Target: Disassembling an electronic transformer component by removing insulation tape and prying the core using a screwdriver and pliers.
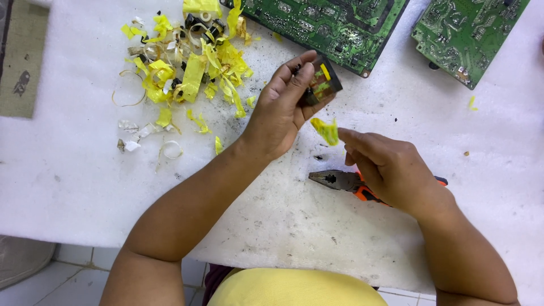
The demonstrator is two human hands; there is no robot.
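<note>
My left hand (pixel 283 107) holds a small dark transformer-like part (pixel 323 84) wrapped in yellow tape, lifted a little above the white table (pixel 73 170). My right hand (pixel 388 167) pinches a torn strip of yellow tape (pixel 326 130) between thumb and finger, just below that part. Pliers with orange handles (pixel 340 181) lie on the table, partly hidden under my right hand.
A heap of yellow tape scraps, thin coils and dark bits (pixel 187 68) lies at the upper left. Two green circuit boards (pixel 328 25) (pixel 467 34) sit along the far edge. The table's near edge runs above a tiled floor (pixel 62 272).
</note>
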